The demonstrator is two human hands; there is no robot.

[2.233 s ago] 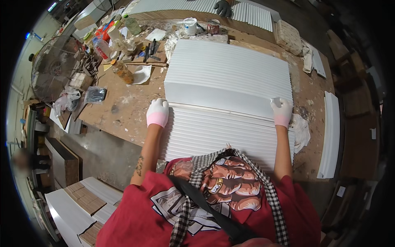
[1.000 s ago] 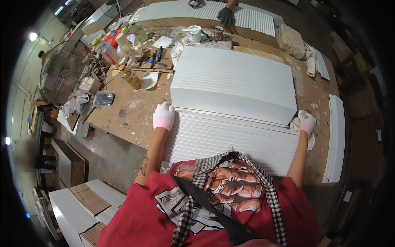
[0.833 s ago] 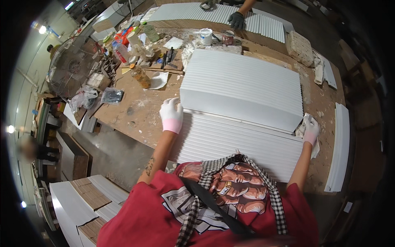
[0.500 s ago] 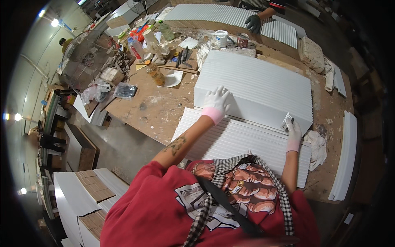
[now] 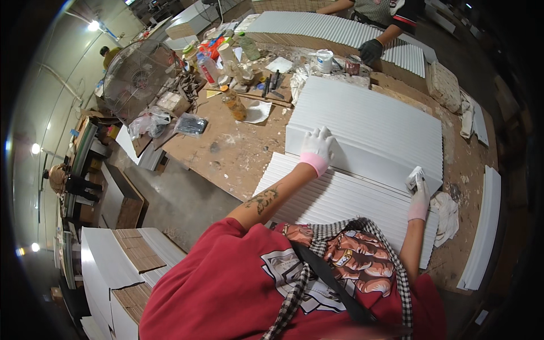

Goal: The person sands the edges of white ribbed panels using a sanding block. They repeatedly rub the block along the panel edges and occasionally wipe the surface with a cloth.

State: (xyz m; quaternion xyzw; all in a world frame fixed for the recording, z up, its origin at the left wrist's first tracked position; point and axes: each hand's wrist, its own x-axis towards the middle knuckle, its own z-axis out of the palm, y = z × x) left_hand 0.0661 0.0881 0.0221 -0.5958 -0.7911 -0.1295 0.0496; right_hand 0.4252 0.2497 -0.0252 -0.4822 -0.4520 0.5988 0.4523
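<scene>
1. Resting on the smooth sloping front of the ribbed white block (image 5: 371, 122), toward its left end, the left hand (image 5: 317, 148) shows fingers extended and slightly spread, gripping nothing visible. Recommended: flat, even pressure, so the block is neither shifted nor dented.
2. The block lies on the workbench (image 5: 238, 158), ahead of the person. A ribbed white panel (image 5: 340, 195) lies on its near side; the two should, in judgement, be kept square to each other.
3. The right hand (image 5: 420, 203) has its fingers narrowed around a small pale object (image 5: 414, 178), at the right end of the sloping front. Its kind cannot be told; contact with the surface appears likely but is unconfirmed. Recommended: a light, level touch, with any edge kept from scoring the white finish.
4. Right of that hand lies a crumpled white rag (image 5: 446, 221), within easy reach for wiping. Beyond it, a long white strip (image 5: 481, 226) lies apart along the bench edge.
5. Labels, left to right: a clear bottle (image 5: 207, 69) carries a red label; the orange-capped bottle (image 5: 233, 103) shows no clear label; the red shirt (image 5: 215, 283) bears a printed graphic; the white tub (image 5: 324, 60) has a blue mark. Any lettering on the bottles and tub is too small to read.
</scene>
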